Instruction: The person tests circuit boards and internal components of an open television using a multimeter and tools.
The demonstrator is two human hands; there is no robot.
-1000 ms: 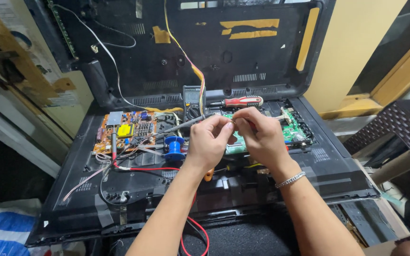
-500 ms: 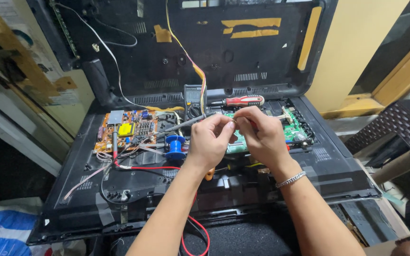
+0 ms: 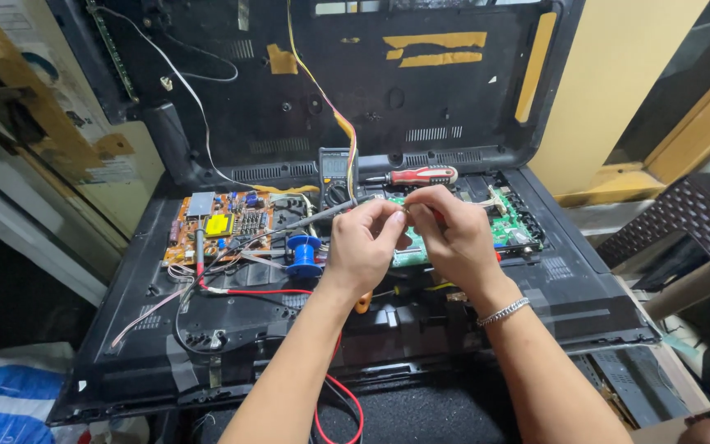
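Thin wire (image 3: 405, 211) between both hands' fingers (image 3: 394, 215) above green board (image 3: 509, 230)

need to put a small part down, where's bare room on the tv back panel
Free: the black panel right of the green board, and the front left corner below the red wire. Crowded: around the orange board, blue spool and meter, and under the left hand and right hand.

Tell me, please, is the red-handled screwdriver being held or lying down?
Lying down: the red-handled screwdriver rests flat on the television chassis, beyond both hands, touched by neither.
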